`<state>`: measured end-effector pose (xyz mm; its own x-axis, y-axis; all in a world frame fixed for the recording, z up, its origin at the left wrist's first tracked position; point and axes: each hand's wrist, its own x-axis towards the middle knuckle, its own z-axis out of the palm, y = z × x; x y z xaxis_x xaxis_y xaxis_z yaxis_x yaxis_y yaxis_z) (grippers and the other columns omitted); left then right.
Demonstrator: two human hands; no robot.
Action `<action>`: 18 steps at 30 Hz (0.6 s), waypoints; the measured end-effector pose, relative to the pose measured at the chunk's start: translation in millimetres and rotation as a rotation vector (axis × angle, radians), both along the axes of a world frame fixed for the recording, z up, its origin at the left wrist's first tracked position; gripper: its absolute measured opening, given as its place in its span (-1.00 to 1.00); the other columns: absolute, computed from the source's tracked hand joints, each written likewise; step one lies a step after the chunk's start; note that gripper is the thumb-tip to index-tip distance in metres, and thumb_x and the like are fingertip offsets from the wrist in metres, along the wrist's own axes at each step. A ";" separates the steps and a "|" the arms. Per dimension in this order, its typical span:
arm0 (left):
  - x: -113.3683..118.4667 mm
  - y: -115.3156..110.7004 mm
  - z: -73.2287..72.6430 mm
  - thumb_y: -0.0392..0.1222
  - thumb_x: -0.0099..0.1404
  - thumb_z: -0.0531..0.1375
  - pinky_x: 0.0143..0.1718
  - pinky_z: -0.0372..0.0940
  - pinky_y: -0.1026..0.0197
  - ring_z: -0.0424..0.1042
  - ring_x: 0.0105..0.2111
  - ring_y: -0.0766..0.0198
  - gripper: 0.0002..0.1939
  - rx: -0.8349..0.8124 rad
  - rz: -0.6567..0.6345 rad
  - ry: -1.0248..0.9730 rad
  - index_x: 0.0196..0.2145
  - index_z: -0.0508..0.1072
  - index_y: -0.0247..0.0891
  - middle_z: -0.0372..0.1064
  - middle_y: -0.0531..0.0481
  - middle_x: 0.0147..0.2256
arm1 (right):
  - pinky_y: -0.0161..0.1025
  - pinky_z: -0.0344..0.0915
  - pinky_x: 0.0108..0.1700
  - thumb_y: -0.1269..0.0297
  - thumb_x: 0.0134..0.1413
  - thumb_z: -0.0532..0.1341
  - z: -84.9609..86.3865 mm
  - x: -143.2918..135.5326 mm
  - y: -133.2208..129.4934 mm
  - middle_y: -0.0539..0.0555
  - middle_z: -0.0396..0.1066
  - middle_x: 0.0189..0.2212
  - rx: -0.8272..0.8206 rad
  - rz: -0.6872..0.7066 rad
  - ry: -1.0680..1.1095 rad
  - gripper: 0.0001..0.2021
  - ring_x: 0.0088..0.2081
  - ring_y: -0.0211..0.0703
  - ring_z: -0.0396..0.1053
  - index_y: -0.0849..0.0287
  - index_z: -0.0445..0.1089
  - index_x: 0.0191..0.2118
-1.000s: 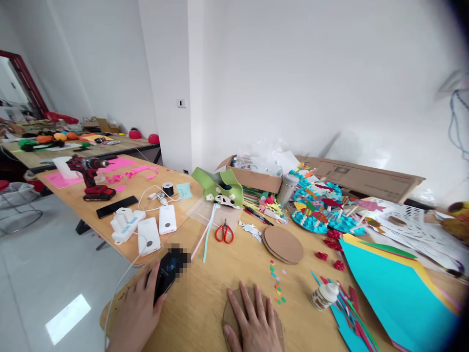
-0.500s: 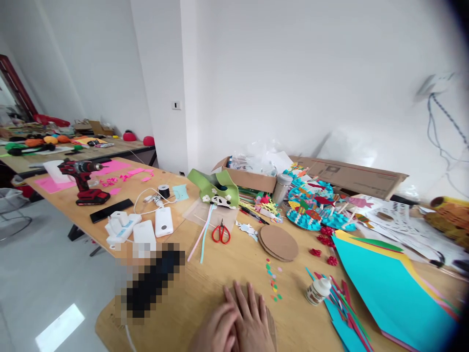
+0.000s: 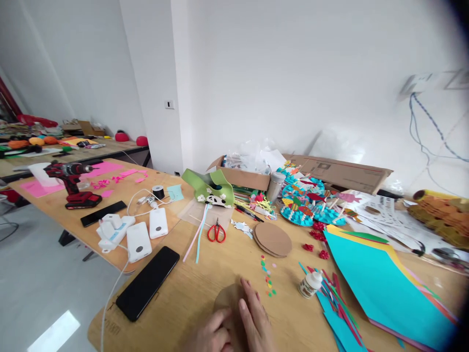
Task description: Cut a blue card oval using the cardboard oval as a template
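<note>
At the near edge of the table lies a round brown cardboard disc (image 3: 227, 297), partly covered by both hands. My left hand (image 3: 212, 332) is closed at its left side, index finger across the cardboard and the other fingers curled; its grip is partly hidden. My right hand (image 3: 256, 320) is tipped on its side along the disc's right part, fingers stretched out and close together. Small coloured paper dots (image 3: 268, 278) lie beyond it. A white glue bottle (image 3: 310, 284) stands to the right. Further off are stacked cardboard discs (image 3: 273, 238) and red-handled scissors (image 3: 217, 231).
On the left lie a black phone (image 3: 148, 282), white power banks (image 3: 139, 242), a power strip (image 3: 115, 232) and a red cordless drill (image 3: 75, 183). To the right are paper strips (image 3: 339, 313) and blue sheets (image 3: 384, 274). A green felt piece (image 3: 208, 186) and an open box (image 3: 242, 178) stand behind.
My right hand has turned from lying flat on the disc onto its side. My left hand has come apart from it, exposing more cardboard. The view has shifted slightly right.
</note>
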<state>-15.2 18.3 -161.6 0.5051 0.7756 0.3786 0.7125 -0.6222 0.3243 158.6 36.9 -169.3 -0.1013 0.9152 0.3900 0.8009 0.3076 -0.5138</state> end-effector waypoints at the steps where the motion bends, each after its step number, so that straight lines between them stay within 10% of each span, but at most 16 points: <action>1: -1.5 1.3 7.5 -0.28 0.16 0.21 -0.26 0.41 0.46 0.53 -0.18 0.32 -0.88 0.008 -0.033 0.019 -0.34 0.51 -0.12 0.41 0.04 0.06 | -0.08 0.22 0.20 0.21 0.34 -0.10 1.1 1.3 0.4 0.03 0.05 0.28 0.009 0.026 -0.048 -0.48 0.26 -0.08 0.08 0.02 -0.19 0.37; 9: -17.9 0.1 21.3 -0.15 0.27 0.15 -0.08 0.41 0.29 0.45 -0.01 0.20 -0.85 0.377 -0.101 0.138 -0.27 0.53 -0.10 0.48 0.00 -0.03 | 0.12 0.12 0.18 -0.05 0.18 0.07 -22.1 6.0 -12.8 0.23 0.10 0.25 0.236 0.122 -0.445 -0.37 0.23 0.23 0.13 0.17 0.12 0.28; 18: -35.3 40.7 23.9 -0.35 0.19 0.12 0.10 0.29 0.00 0.29 0.14 0.09 -0.33 -0.067 0.069 0.064 0.25 0.13 -0.10 0.31 -0.07 0.14 | 0.19 -0.15 0.29 -0.09 0.24 -0.04 36.2 -29.8 6.4 0.25 -0.22 0.34 -0.143 0.079 -0.339 -0.32 0.34 0.22 -0.22 0.24 -0.03 0.33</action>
